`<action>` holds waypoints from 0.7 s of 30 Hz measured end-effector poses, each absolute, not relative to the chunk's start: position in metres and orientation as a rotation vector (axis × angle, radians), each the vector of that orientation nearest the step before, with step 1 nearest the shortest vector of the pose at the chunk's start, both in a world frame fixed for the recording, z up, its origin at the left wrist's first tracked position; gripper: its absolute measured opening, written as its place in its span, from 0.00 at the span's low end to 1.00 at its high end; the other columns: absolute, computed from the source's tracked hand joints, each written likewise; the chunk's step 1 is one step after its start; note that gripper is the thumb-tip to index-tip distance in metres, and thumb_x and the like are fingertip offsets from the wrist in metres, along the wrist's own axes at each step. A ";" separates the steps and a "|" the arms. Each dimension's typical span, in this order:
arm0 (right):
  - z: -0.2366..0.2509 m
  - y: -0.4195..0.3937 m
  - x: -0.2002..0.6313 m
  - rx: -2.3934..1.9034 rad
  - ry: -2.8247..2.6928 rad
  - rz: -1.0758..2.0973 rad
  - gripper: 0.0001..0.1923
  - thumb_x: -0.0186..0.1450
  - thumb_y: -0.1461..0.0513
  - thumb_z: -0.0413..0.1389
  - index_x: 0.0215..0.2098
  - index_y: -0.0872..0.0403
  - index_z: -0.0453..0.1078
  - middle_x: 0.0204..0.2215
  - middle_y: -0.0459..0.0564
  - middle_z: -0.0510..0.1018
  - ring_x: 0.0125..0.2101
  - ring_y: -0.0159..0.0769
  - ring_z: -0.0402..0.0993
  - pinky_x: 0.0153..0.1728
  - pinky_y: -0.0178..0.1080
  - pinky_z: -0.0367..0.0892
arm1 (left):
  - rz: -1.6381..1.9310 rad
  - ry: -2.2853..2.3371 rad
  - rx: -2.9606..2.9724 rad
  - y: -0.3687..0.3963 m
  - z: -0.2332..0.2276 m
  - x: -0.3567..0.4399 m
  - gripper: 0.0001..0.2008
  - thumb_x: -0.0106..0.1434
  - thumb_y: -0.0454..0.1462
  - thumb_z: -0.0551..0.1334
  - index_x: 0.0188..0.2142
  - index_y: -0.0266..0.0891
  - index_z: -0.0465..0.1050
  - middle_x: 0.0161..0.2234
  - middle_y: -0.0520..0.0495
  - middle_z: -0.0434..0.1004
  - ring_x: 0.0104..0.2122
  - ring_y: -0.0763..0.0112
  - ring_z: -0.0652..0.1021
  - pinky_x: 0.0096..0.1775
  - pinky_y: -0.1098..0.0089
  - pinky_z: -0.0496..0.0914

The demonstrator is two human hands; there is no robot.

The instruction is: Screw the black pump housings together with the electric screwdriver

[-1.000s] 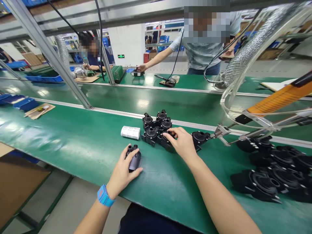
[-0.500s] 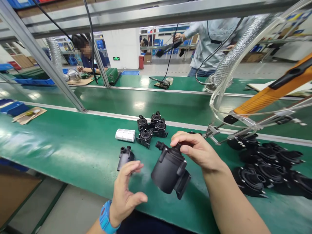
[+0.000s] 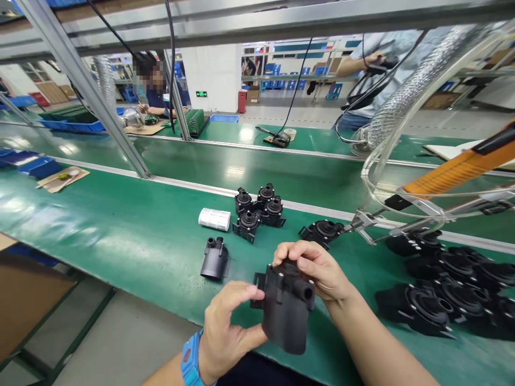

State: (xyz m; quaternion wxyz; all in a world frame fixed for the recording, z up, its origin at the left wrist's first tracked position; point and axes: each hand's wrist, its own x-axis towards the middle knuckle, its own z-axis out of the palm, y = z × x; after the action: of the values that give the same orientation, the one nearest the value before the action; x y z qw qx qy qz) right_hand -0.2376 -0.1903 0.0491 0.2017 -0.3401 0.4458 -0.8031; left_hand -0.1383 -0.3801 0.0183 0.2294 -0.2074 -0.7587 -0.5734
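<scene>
Up over the near edge of the green bench, my right hand (image 3: pixel 322 271) grips a black water pump (image 3: pixel 285 319) by its top, fingers and thumb curled round the upper fitting. The pump's side port faces right and towards me. My left hand (image 3: pixel 227 321), with a blue band at the wrist, holds the pump's left side; its fingertips meet the mounting bracket and its thumb meets the lower body. Beyond my left hand another black pump (image 3: pixel 214 262) stands on the bench. A white printed label roll (image 3: pixel 214 219) lies behind it.
Several black pumps (image 3: pixel 247 221) stand grouped mid-bench, and more pumps (image 3: pixel 428 305) crowd the right. One pump (image 3: pixel 324 229) sits beneath an orange tool (image 3: pixel 458 169) on a metal arm with clear tubing. A metal post (image 3: pixel 92 102) rises at left. Two people are across the bench.
My right hand has turned the pump, so its bracket now points left and its port right. My left hand has come from apart to touching the pump. The view has shifted slightly left.
</scene>
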 end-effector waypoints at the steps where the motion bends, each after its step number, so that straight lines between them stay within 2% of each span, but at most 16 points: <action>1: 0.047 -0.190 -0.235 -0.922 1.212 -2.268 0.09 0.68 0.63 0.52 0.40 0.64 0.62 0.41 0.53 0.67 0.43 0.29 0.68 0.46 0.37 0.69 | -1.522 -2.066 -0.598 -0.379 0.022 -0.138 0.38 0.52 0.27 0.69 0.58 0.55 0.58 0.41 0.50 0.77 0.41 0.67 0.77 0.43 0.66 0.72; 5: 0.039 -0.188 -0.229 -0.825 1.150 -2.332 0.09 0.66 0.63 0.53 0.38 0.64 0.61 0.40 0.52 0.67 0.42 0.29 0.68 0.49 0.40 0.68 | -1.320 -2.043 -0.712 -0.377 0.028 -0.133 0.40 0.51 0.27 0.70 0.59 0.52 0.56 0.42 0.48 0.78 0.40 0.64 0.79 0.43 0.62 0.73; 9: 0.031 -0.185 -0.229 -0.728 1.207 -2.297 0.13 0.64 0.60 0.56 0.37 0.64 0.61 0.39 0.52 0.67 0.40 0.29 0.68 0.48 0.41 0.68 | -1.210 -2.145 -0.778 -0.380 0.020 -0.129 0.32 0.55 0.31 0.68 0.57 0.49 0.59 0.44 0.47 0.77 0.42 0.64 0.79 0.46 0.61 0.72; 11: 0.022 -0.185 -0.233 -0.627 1.293 -2.244 0.13 0.65 0.60 0.56 0.40 0.64 0.62 0.43 0.54 0.67 0.42 0.30 0.68 0.47 0.39 0.69 | -1.149 -2.212 -0.757 -0.385 0.015 -0.130 0.33 0.55 0.35 0.69 0.57 0.48 0.58 0.44 0.46 0.77 0.44 0.64 0.77 0.48 0.61 0.71; 13: 0.009 -0.187 -0.237 -0.513 1.399 -2.167 0.15 0.66 0.60 0.55 0.45 0.64 0.62 0.47 0.56 0.65 0.44 0.31 0.67 0.47 0.38 0.68 | -1.027 -2.242 -0.653 -0.397 0.010 -0.135 0.38 0.51 0.44 0.71 0.58 0.48 0.57 0.46 0.44 0.75 0.48 0.60 0.75 0.51 0.59 0.68; 15: -0.006 -0.193 -0.242 -0.427 1.513 -2.073 0.19 0.66 0.58 0.54 0.49 0.64 0.62 0.49 0.58 0.63 0.47 0.32 0.65 0.50 0.39 0.66 | -0.875 -2.255 -0.480 -0.415 0.006 -0.144 0.46 0.44 0.53 0.71 0.59 0.46 0.56 0.52 0.40 0.69 0.55 0.52 0.69 0.56 0.52 0.63; 18: -0.023 -0.203 -0.245 -0.367 1.697 -1.942 0.24 0.68 0.54 0.52 0.53 0.65 0.62 0.49 0.59 0.64 0.48 0.34 0.64 0.55 0.44 0.61 | -0.755 -2.419 -0.286 -0.444 0.000 -0.161 0.48 0.42 0.60 0.68 0.60 0.43 0.58 0.63 0.36 0.51 0.62 0.41 0.55 0.58 0.44 0.56; 19: -0.025 -0.206 -0.245 -0.366 1.760 -1.910 0.24 0.68 0.53 0.51 0.53 0.64 0.62 0.49 0.59 0.64 0.49 0.35 0.63 0.57 0.46 0.58 | -0.769 -2.520 -0.279 -0.452 -0.001 -0.165 0.47 0.44 0.60 0.67 0.60 0.44 0.59 0.64 0.36 0.46 0.63 0.40 0.53 0.58 0.44 0.56; 21: -0.025 -0.210 -0.243 -0.393 1.877 -1.860 0.25 0.69 0.52 0.49 0.55 0.63 0.61 0.51 0.59 0.62 0.52 0.36 0.60 0.60 0.49 0.52 | -0.860 -2.699 -0.327 -0.461 -0.005 -0.170 0.44 0.47 0.58 0.66 0.60 0.45 0.59 0.65 0.38 0.44 0.63 0.44 0.55 0.58 0.48 0.60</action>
State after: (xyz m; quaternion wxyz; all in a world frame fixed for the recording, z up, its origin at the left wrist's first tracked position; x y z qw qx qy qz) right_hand -0.2430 -0.2096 -0.0251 0.2330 -0.1432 0.6832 -0.6771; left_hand -0.1700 -0.4606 -0.0055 0.1446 -0.1135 -0.9365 -0.2985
